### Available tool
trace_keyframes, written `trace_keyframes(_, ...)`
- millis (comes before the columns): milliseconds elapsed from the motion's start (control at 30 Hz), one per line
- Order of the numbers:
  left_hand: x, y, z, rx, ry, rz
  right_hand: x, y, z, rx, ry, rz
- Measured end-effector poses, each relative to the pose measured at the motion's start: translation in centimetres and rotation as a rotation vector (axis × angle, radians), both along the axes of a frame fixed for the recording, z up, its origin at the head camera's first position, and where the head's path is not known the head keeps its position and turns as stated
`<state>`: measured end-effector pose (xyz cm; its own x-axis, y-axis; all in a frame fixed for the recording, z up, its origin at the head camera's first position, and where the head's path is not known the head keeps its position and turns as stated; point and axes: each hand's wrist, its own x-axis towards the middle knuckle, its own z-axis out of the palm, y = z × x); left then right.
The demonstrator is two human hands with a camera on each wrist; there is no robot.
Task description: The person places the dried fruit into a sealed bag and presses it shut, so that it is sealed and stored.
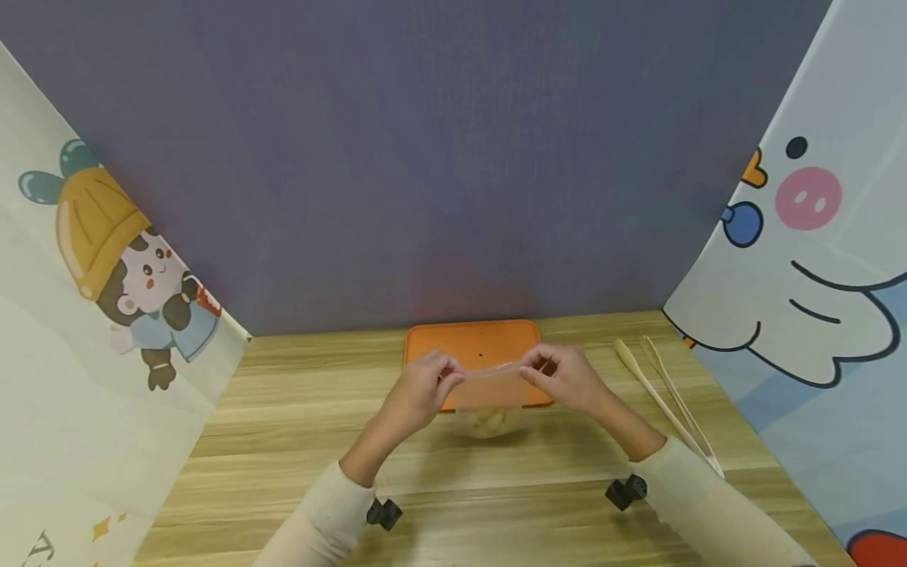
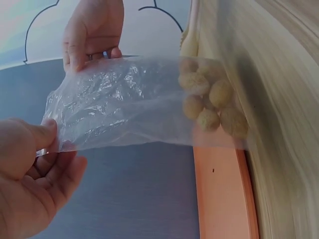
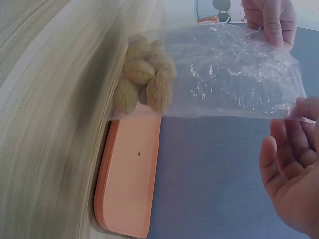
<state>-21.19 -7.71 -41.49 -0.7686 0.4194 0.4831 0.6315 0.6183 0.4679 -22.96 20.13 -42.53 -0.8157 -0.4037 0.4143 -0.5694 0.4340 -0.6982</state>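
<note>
A clear plastic bag (image 1: 489, 387) hangs upright between both hands, its top edge stretched between them. Several walnuts (image 2: 214, 99) lie in its bottom, which is at the wooden table; whether it bears on the tabletop I cannot tell. My left hand (image 1: 423, 386) pinches one top corner between thumb and fingers. The opposite top corner is pinched by my right hand (image 1: 565, 376). Behind the bag lies an orange tray (image 1: 468, 337), partly hidden by the bag and hands. In the right wrist view the walnuts (image 3: 144, 74) show through the plastic.
Two long light wooden utensils (image 1: 659, 394) lie on the table to the right, beyond my right forearm. A dark grey panel (image 1: 453, 173) stands along the table's back edge. Printed cartoon panels (image 1: 815, 260) flank the wooden table (image 1: 298, 409).
</note>
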Motion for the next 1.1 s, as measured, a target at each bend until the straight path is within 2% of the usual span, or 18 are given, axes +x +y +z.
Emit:
trace_keyframes(200, 0.1, 0.2, 0.1, -0.004, 0.027, 0.002, -0.1, -0.4, -0.2, 0.001, -0.048, 0.002)
trace_keyframes(400, 0.2, 0.4, 0.0, -0.013, 0.004, -0.013, -0.4, -0.9, -0.2, 0.070, 0.051, 0.007)
trace_keyframes(700, 0.3, 0.5, 0.3, -0.010, -0.050, -0.035, -0.1, -1.1, -0.2, 0.109, 0.190, -0.095)
trace_keyframes(900, 0.2, 0.8, 0.4, -0.023, -0.068, -0.039, 0.1, -1.1, 0.0, 0.115, 0.223, -0.102)
trace_keyframes(1100, 0.1, 1.2, 0.1, 0.003, -0.032, -0.047, 0.1, -1.2, 0.0, 0.122, 0.182, -0.097)
